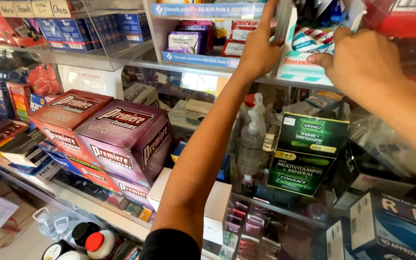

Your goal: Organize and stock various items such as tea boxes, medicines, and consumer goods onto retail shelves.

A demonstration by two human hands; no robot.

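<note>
White-and-teal lozenge box [298, 67] stands at the upper shelf's [193, 65] front edge; the right hand [362, 60] pinches its top, while the left hand [260, 48] wraps a clear upright divider [282, 21].

Purple boxes [126, 139], green boxes [309, 149] and a spray bottle [252, 139] crowd glass shelves [136, 60].

We've got stacked cartons [121, 139] left, spray bottle [252, 139] middle, vitamin boxes [306, 151] right, sachets [306, 41] probably shelved above.
</note>
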